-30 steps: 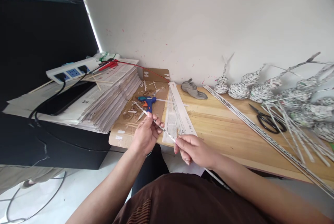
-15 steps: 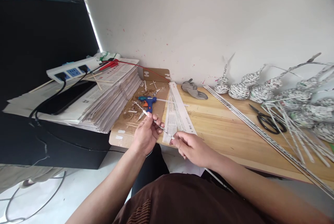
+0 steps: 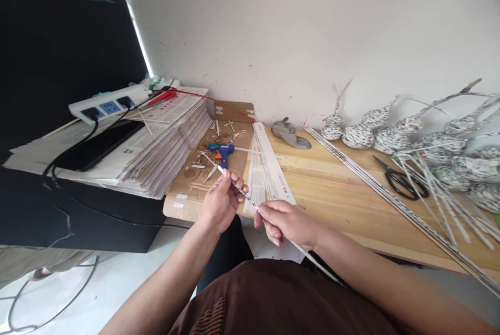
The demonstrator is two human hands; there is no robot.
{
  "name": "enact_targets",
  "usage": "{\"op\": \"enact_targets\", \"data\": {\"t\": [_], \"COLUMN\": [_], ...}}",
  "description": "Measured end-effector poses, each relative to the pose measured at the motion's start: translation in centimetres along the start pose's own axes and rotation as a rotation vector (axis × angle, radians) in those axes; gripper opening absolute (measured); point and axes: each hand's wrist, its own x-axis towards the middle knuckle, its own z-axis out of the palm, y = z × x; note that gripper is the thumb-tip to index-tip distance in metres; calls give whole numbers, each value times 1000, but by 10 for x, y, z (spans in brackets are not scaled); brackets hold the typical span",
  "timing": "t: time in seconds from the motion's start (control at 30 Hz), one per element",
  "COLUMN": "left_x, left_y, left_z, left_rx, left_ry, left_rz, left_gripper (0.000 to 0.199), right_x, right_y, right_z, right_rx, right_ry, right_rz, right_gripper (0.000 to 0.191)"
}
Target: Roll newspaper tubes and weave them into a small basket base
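Note:
A thin rolled newspaper stick (image 3: 319,263) runs slantwise between my hands, its pale tip poking out past my left thumb. My left hand (image 3: 223,200) is closed around the upper part of it, fingers curled. Lower down, my right hand (image 3: 287,220) pinches the same stick between thumb and forefinger, and its other end trails down past my wrist toward my lap. Just beyond my left hand lies a blue glue gun (image 3: 223,152) on a stained cardboard sheet (image 3: 183,205). Newspaper strips (image 3: 269,160) lie on the table behind my hands.
A tall newspaper stack (image 3: 167,152) on the left carries a power strip (image 3: 109,104), a phone (image 3: 105,145) and cables. Rightward are a grey glove (image 3: 291,134), long paper sticks (image 3: 375,202), black scissors (image 3: 404,181) and several woven paper gourds (image 3: 357,136) along the wall.
My right hand has turned slightly and its lower fingers have loosened, showing more of the stick below it. My left hand has barely moved.

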Motion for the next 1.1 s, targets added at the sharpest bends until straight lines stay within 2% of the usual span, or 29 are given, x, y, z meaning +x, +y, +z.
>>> {"op": "enact_targets", "data": {"t": [0.03,0.07,0.1,0.2,0.23,0.27,0.37,0.4,0.43,0.57,0.6,0.63,0.77,0.8,0.9,0.93,1.03,1.07,1.1], "left_x": [0,0,0,0,0,0,0,0,0,-1,-1,-2,-3,-4,-5,-5,-5,-5,-5], "left_y": [0,0,-1,-1,-1,-1,-1,-1,0,-1,-2,-2,-3,-3,-2,-2,-1,0,0], "left_z": [0,0,0,-1,-1,-1,0,0,1,1,1,1,1,1,2,2,3,3,3], "left_rx": [-1,-2,-2,3,3,2,-3,-3,-2,14,19,25,39,41,42,40,28,27,30], "left_ry": [-2,-4,-5,-6,-8,-11,-18,-19,-19,-21,-21,-21,-19,-16,-17,-22,-37,-37,-34], "left_rz": [-5,-6,-4,0,-2,-5,-13,-11,-6,13,15,15,4,8,19,15,-4,-5,-1], "left_gripper": [25,25,26,26,26,26,26,26,26,26,26,26,27,27,27,27,27,27,26], "right_x": [0,0,0,-2,-2,-2,-1,0,-1,-3,-3,-3,1,2,2,2,3,2,2], "right_y": [1,1,1,0,0,0,0,0,-1,-5,-6,-6,-4,-4,-5,-5,-3,-3,-3], "right_z": [0,-1,-1,0,0,1,0,0,0,4,4,5,3,2,1,1,1,1,1], "right_rx": [103,141,105,-221,-270,-246,70,126,104,-404,-458,-436,4,39,-40,-14,253,294,270], "right_ry": [-75,-95,-56,216,241,206,-74,-115,-92,264,298,277,-17,-26,94,83,-127,-162,-141], "right_rz": [48,66,48,-104,-126,-116,25,49,40,-178,-200,-181,47,50,-48,-53,37,55,47], "right_gripper": [44,44,43,37,37,38,45,47,46,35,34,35,43,43,37,38,42,43,43]}}
